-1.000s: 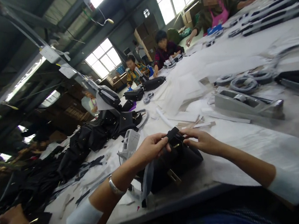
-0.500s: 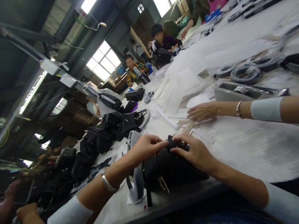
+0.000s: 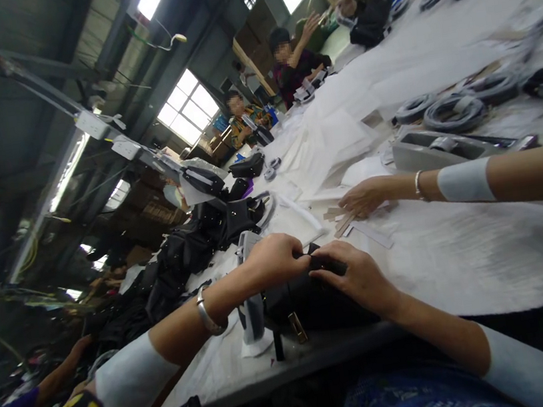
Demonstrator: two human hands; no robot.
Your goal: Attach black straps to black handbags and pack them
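A small black bag point(image 3: 310, 302) with a gold clasp stands at the near edge of the white table point(image 3: 461, 257). My left hand point(image 3: 277, 261) is closed on the black strap tab at the bag's top. My right hand point(image 3: 357, 275) pinches the same tab from the other side, its fingers pressed on the bag's top. A grey tape dispenser point(image 3: 252, 300) stands just left of the bag, partly behind my left wrist.
A co-worker's hand point(image 3: 366, 195) reaches in from the right onto thin card strips point(image 3: 350, 223). A pile of black bags point(image 3: 195, 238) lies at the left. A grey tray point(image 3: 440, 149) and tape rolls point(image 3: 451, 112) sit at the right. Several people sit along the far side.
The co-worker's hand came in from the right onto the card strips. My hands pressed the strap tab down onto the bag's top. The view tilted a little.
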